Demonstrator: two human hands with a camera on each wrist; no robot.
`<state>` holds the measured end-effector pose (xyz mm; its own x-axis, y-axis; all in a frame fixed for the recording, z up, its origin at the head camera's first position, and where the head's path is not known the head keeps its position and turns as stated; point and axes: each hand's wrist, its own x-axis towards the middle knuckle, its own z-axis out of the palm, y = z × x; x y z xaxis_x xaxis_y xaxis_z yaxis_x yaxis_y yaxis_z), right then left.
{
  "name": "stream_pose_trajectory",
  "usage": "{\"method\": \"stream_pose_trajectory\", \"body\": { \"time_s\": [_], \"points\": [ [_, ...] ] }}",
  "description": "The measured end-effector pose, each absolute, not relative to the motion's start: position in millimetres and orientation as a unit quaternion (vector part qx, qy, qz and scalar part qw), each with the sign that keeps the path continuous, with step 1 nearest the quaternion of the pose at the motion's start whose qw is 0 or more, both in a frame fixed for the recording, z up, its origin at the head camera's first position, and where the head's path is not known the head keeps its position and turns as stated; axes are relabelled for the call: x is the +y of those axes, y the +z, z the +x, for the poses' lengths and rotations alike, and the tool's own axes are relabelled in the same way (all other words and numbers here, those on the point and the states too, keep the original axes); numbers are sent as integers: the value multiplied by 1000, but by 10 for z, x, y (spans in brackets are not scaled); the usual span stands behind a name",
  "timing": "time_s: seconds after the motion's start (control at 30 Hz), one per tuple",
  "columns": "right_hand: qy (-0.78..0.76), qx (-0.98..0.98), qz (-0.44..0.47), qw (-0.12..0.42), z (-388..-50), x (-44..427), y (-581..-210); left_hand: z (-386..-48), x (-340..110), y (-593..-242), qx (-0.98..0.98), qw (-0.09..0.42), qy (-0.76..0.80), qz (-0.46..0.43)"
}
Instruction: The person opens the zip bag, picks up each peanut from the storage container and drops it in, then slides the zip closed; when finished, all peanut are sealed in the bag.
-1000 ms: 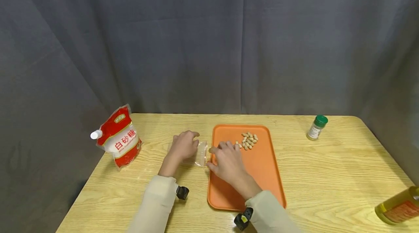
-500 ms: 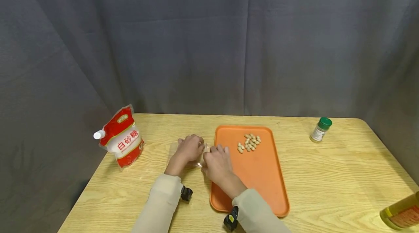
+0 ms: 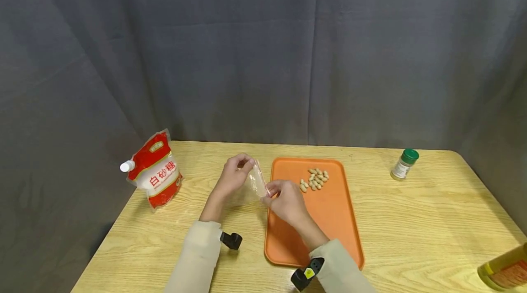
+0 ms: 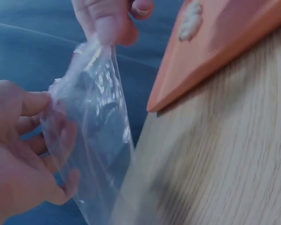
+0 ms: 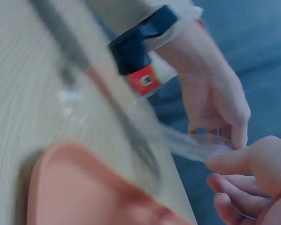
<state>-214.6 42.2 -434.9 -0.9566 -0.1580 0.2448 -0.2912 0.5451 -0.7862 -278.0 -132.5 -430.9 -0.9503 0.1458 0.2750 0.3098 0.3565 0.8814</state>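
A clear plastic bag [image 3: 257, 180] with a reddish edge strip hangs between both hands, above the table by the tray's left edge. My left hand [image 3: 235, 175] pinches one top corner; in the left wrist view the bag [image 4: 96, 122] drapes past that hand [image 4: 23, 150], its other fingers behind the film. My right hand [image 3: 288, 199] pinches the other corner over the tray's left side. The orange tray [image 3: 325, 220] holds several peanuts [image 3: 316, 179] near its far end. In the right wrist view the bag [image 5: 192, 144] looks thin and blurred.
A red and white bag with a white cap [image 3: 158, 172] stands at the left of the table [image 3: 403, 220]. A green-capped jar [image 3: 403, 165] is at the back right, and a bottle [image 3: 504, 269] at the right front edge. A grey curtain [image 3: 247, 55] hangs behind.
Both hands have lifted the clear bag off the table, where it lay flat. My left hand has moved up and away; my right hand has shifted right, its fingers now pinching the bag's edge.
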Motion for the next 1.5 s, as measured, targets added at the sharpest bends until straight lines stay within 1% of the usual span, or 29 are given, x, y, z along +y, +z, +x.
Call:
{"method": "stream_pose_trajectory", "body": {
  "time_s": [0.07,0.13,0.2,0.3,0.43,0.5,0.57,0.63,0.7,0.77,0.93,1.0,1.2,1.33,1.5],
  "points": [
    [505,-852,116,74,-2134,438,-4325,-2762,-1307,-4294,-802,93,-573,-137],
    [525,-839,113,89,-2118,447,-4303,-2747,-1288,-4284,-789,113,-588,-138],
    [530,-833,114,111,-2097,448,-4273,-2721,-1269,-4264,-778,121,-602,-136],
    [512,-837,119,152,-2076,450,-4233,-2674,-1240,-4225,-775,133,-604,-128],
    [471,-848,126,210,-2060,456,-4193,-2599,-1199,-4173,-798,183,-561,-118],
    [445,-853,131,241,-2056,462,-4178,-2561,-1179,-4151,-807,193,-544,-123],
    [422,-854,138,270,-2055,463,-4167,-2528,-1159,-4126,-805,170,-549,-147],
    [404,-854,147,292,-2052,461,-4155,-2500,-1144,-4104,-800,126,-560,-174],
    [395,-853,155,304,-2051,453,-4148,-2487,-1134,-4094,-794,79,-570,-195],
    [391,-853,160,307,-2051,442,-4151,-2478,-1133,-4092,-789,54,-576,-206],
    [402,-857,154,284,-2050,442,-4162,-2469,-1143,-4092,-779,22,-590,-212],
    [425,-856,147,255,-2059,456,-4147,-2464,-1147,-4084,-776,8,-594,-214],
    [519,-832,128,146,-2156,510,-4048,-2448,-1172,-4056,-772,-25,-591,-232],
    [551,-817,129,108,-2223,548,-4006,-2444,-1178,-4048,-767,-40,-591,-248],
    [562,-815,124,70,-2264,545,-3983,-2444,-1191,-4055,-764,-43,-589,-260]
  ]
}}
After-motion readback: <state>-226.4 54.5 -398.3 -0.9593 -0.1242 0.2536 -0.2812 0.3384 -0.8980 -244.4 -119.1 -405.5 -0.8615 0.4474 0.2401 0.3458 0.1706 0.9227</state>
